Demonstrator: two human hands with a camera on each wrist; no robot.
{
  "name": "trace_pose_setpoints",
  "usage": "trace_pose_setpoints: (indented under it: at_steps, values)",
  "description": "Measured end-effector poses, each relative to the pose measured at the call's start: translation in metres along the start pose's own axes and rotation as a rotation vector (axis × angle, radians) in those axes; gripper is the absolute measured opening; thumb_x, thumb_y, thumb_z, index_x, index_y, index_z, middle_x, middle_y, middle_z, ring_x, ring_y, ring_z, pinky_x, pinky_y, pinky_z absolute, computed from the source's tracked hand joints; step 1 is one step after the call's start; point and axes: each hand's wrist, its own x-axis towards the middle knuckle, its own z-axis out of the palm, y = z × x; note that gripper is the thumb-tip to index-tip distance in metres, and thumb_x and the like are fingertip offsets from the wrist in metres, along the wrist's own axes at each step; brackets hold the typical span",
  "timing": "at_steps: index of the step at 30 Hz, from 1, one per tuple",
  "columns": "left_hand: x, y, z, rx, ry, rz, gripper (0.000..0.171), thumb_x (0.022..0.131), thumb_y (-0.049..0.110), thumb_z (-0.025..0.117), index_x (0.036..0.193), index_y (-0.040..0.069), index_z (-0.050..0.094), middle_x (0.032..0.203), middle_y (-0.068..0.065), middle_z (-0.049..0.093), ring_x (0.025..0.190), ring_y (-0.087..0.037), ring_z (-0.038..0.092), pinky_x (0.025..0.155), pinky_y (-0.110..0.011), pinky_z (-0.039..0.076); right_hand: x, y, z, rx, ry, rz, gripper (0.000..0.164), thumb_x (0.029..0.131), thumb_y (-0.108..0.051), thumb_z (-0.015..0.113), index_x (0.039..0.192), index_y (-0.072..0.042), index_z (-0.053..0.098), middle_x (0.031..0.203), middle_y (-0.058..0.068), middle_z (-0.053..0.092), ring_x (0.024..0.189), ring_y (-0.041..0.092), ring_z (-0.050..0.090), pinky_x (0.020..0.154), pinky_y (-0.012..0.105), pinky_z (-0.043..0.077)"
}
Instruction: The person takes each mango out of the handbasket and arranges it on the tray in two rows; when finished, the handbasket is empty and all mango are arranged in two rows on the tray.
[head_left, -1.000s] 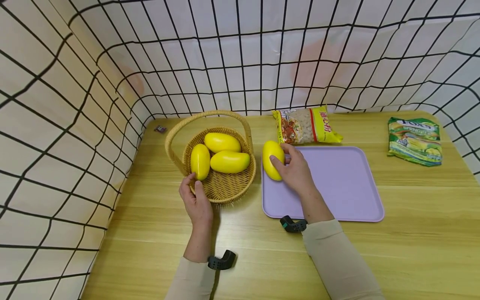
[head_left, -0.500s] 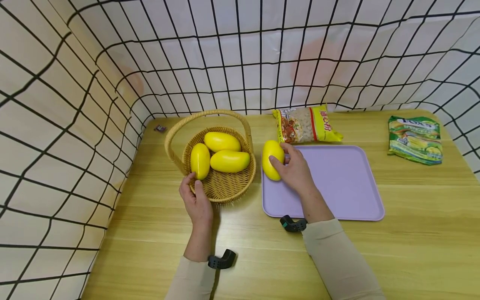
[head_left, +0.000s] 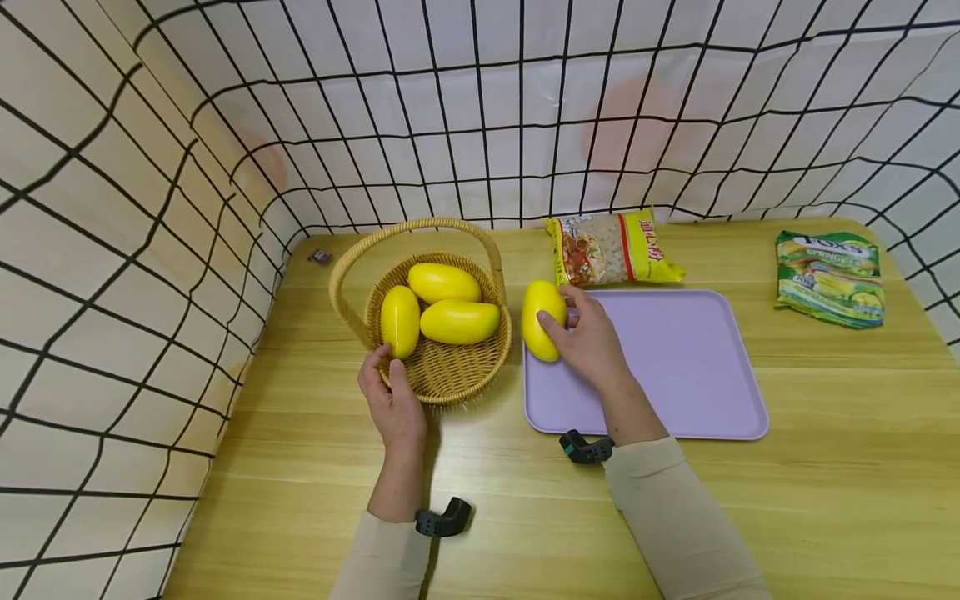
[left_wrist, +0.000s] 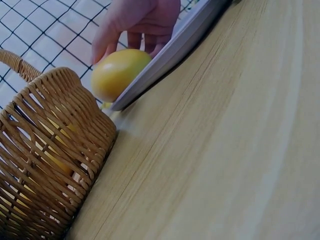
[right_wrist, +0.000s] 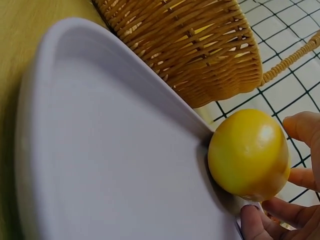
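Note:
A yellow mango sits at the left edge of the lilac tray, and my right hand grips it from the right, thumb on top. Seen from the right wrist, the mango is low over the tray's corner, with fingertips along its side. My left hand holds the near-left rim of a wicker basket, its fingertips close to one mango. Two more mangoes lie in the basket, one behind and one at the right. The left wrist view does not show the left hand.
Behind the tray lies a yellow food bag. A green Fox's packet is at the far right, and a tiny wrapper is at the back left. The basket's tall handle arches over it. Black grid netting surrounds the table.
The mango in my right hand has shifted very slightly to the left. My left hand and the basket stay in place.

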Motion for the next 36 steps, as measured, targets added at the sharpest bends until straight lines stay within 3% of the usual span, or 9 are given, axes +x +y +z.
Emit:
trace_pose_setpoints:
  at_steps: [13,21,28,33,36]
  values:
    - [-0.001,0.000,-0.001,0.001,-0.002,0.008,0.030,0.102,0.012,0.048,0.130,0.003,0.056,0.141,-0.014,0.045,0.139,-0.024,0.039,0.119,-0.044,0.025,-0.004,-0.009,-0.010,-0.048,0.056,-0.030,0.072,0.097,-0.051,0.062,0.157,-0.018,0.037,0.152,0.015,0.046,0.130,0.036,0.053,0.105,0.056,0.047]
    - [-0.001,0.001,-0.003,0.023,-0.013,-0.009,0.031,0.103,0.014,0.048,0.132,0.006,0.055,0.142,-0.012,0.045,0.135,-0.023,0.042,0.115,-0.042,0.030,-0.024,-0.035,-0.014,0.063,0.097,-0.215,0.064,0.095,-0.038,0.069,0.152,-0.018,0.045,0.147,0.014,0.046,0.126,0.033,0.054,0.101,0.051,0.051]
    - [0.000,-0.001,-0.002,0.008,-0.007,0.005,0.030,0.102,0.012,0.048,0.130,0.005,0.056,0.141,-0.012,0.046,0.137,-0.023,0.040,0.118,-0.043,0.027,-0.042,-0.056,0.000,0.098,0.025,-0.396,0.060,0.094,-0.029,0.073,0.148,-0.018,0.049,0.144,0.013,0.049,0.122,0.031,0.056,0.100,0.049,0.053]
    - [0.000,-0.002,-0.002,0.012,-0.004,0.012,0.030,0.101,0.011,0.049,0.129,0.004,0.057,0.141,-0.013,0.046,0.138,-0.023,0.040,0.119,-0.045,0.027,-0.049,-0.065,0.017,0.033,-0.050,-0.454,0.060,0.093,-0.033,0.075,0.147,-0.021,0.052,0.144,0.007,0.051,0.124,0.030,0.057,0.101,0.051,0.052]
    - [0.000,-0.001,-0.001,0.015,-0.007,0.015,0.030,0.101,0.012,0.049,0.130,0.004,0.056,0.141,-0.013,0.046,0.138,-0.024,0.041,0.118,-0.046,0.027,-0.050,-0.069,0.029,-0.073,-0.075,-0.513,0.059,0.092,-0.036,0.075,0.145,-0.021,0.054,0.142,0.004,0.053,0.129,0.028,0.055,0.106,0.050,0.049]
